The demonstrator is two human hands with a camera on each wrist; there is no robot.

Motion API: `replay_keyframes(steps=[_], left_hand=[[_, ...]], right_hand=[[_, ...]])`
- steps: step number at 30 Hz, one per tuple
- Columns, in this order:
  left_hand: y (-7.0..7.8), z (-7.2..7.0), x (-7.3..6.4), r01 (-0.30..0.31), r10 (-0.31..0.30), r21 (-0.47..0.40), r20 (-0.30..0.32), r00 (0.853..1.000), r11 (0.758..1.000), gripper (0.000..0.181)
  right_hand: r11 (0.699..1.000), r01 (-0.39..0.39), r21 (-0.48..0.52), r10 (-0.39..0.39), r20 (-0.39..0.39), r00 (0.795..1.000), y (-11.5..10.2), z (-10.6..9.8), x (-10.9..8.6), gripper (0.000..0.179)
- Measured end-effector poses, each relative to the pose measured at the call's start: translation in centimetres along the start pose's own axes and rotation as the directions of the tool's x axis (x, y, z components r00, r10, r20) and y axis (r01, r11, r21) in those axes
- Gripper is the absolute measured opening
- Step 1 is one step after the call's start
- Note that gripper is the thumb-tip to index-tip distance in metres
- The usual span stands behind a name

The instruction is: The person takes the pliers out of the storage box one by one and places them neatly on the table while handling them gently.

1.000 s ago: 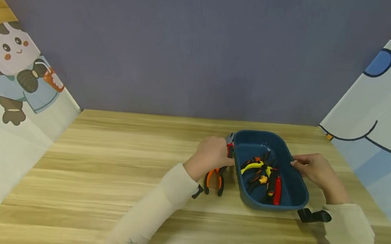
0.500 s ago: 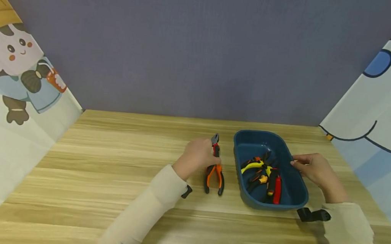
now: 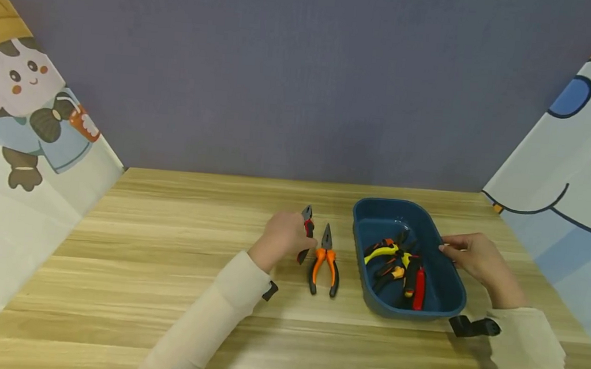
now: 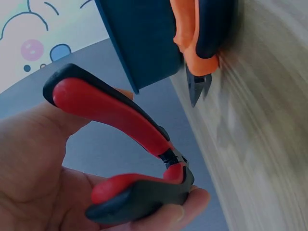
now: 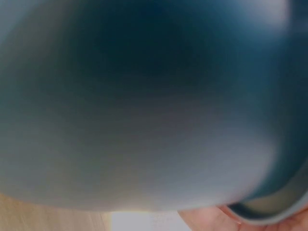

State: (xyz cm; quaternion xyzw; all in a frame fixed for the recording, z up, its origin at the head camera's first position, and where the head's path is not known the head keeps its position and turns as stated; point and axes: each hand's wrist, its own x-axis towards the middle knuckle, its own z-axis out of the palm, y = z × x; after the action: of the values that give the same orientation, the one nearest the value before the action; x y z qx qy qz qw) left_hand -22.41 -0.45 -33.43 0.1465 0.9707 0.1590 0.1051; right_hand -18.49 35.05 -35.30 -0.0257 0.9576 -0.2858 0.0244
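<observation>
My left hand grips red-and-black pliers by the handles, which are spread apart in the left wrist view. Their metal head points toward the back wall in the head view. Just right of that hand, orange-and-black needle-nose pliers lie on the wooden table, tip facing away from me. A dark blue plastic bin stands further right, with several pliers and a red-handled tool inside. My right hand pinches the bin's right rim between thumb and fingers. The bin's wall fills most of the right wrist view, blurred.
The wooden table runs back to a grey-blue wall. Cartoon-printed panels border it at the left and right. Black camera mounts sit on both wrists, the right one close to the bin's front corner.
My left hand has moved left, away from the bin, carrying the red-and-black pliers. The needle-nose pliers, partly covered before, now show whole. My right hand and the bin stay put.
</observation>
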Motion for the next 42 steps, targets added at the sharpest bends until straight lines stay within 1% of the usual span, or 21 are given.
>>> replay_keyframes(steps=[6,11,18,26,33,39,42], left_hand=[[-0.2,0.5,0.1,-0.005,0.005,-0.007,-0.014,1.0,1.0,0.046],[-0.7,0.9,0.2,-0.001,0.002,0.018,-0.009,1.0,1.0,0.047],[-0.9,1.4,0.3,0.031,-0.032,0.036,0.027,0.999,0.999,0.046],[-1.3,2.0,0.2,0.052,-0.053,0.029,0.033,0.998,0.998,0.048],[-1.4,2.8,0.0,0.071,-0.074,0.047,0.07,0.995,0.996,0.047],[-1.3,3.4,0.0,0.091,-0.094,0.059,0.054,0.994,0.994,0.042],[-1.2,3.6,0.2,0.105,-0.108,0.08,0.04,0.993,0.991,0.044]], right_hand=[[1.0,-0.001,0.002,0.001,0.002,1.0,0.1,-0.1,-0.1,0.039],[1.0,0.0,0.0,0.0,0.002,1.0,0.1,0.0,0.0,0.039],[1.0,0.0,-0.001,0.0,0.003,1.0,0.1,0.0,0.0,0.039],[1.0,-0.011,-0.002,0.011,0.009,1.0,0.1,0.0,0.0,0.04],[1.0,-0.006,0.015,0.006,0.009,1.0,0.1,0.2,0.2,0.039],[1.0,0.007,0.011,-0.007,0.003,1.0,0.1,0.1,0.2,0.039],[1.0,0.002,0.015,-0.002,0.009,1.0,0.1,0.1,0.1,0.04]])
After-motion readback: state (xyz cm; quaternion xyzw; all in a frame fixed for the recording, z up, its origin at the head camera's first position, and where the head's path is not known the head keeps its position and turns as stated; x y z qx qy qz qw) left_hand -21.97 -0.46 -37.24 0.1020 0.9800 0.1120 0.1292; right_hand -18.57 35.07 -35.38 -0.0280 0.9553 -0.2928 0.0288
